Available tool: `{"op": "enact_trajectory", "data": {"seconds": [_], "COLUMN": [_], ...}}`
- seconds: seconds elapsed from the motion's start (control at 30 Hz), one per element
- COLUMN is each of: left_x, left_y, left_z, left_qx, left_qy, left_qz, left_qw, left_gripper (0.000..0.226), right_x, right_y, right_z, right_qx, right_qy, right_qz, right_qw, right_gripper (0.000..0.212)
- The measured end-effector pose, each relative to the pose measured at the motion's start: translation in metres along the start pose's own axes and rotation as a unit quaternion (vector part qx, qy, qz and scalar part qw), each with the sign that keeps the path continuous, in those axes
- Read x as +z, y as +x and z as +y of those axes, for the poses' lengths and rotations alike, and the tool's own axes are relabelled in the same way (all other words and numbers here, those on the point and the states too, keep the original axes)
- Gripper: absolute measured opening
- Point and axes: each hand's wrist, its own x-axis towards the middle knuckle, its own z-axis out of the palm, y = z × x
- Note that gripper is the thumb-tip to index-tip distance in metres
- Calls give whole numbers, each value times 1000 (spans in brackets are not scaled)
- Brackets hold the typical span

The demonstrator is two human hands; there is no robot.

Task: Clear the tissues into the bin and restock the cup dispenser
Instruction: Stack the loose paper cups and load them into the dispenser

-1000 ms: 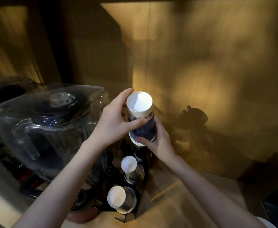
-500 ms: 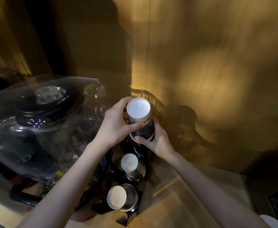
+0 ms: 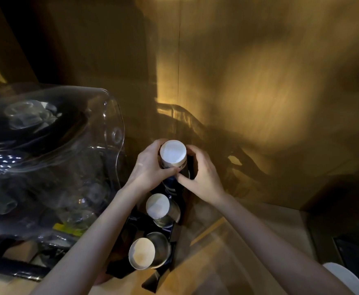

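Observation:
A stack of paper cups (image 3: 173, 155), white base up with a dark printed side, stands in the far slot of a black cup dispenser (image 3: 165, 267). My left hand (image 3: 151, 167) wraps it from the left and my right hand (image 3: 203, 173) from the right, fingertips meeting at its front. Two more upside-down cup stacks fill the nearer slots: the middle stack (image 3: 157, 205) and the near stack (image 3: 141, 253). No tissues or bin are in view.
A large clear plastic blender jug with a dark lid (image 3: 46, 145) stands close on the left of the dispenser. A brass-coloured wall (image 3: 259, 92) rises right behind. A wooden counter (image 3: 227, 252) runs right; a white round object (image 3: 344, 277) sits at the bottom right corner.
Both hands have lowered the cup stack down into the far dispenser slot. My right hand has shifted up from under the stack to its side. The view tilted downward.

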Motion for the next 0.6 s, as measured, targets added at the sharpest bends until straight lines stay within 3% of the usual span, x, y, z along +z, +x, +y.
{"op": "enact_trajectory", "data": {"seconds": [0.27, 0.6], "left_x": [16, 16], "left_y": [2, 1], "left_z": [-19, -17], "left_qx": [-31, -24], "left_qy": [16, 58], "left_qz": [-19, -42], "left_qw": [999, 997], "left_gripper": [70, 70], "right_x": [3, -5], "right_y": [-4, -2], "right_z": [6, -3], "right_qx": [1, -11], "right_qy": [-78, -140], "right_qz": [-76, -113], "right_qw": [994, 984], "right_gripper": [64, 58]}}
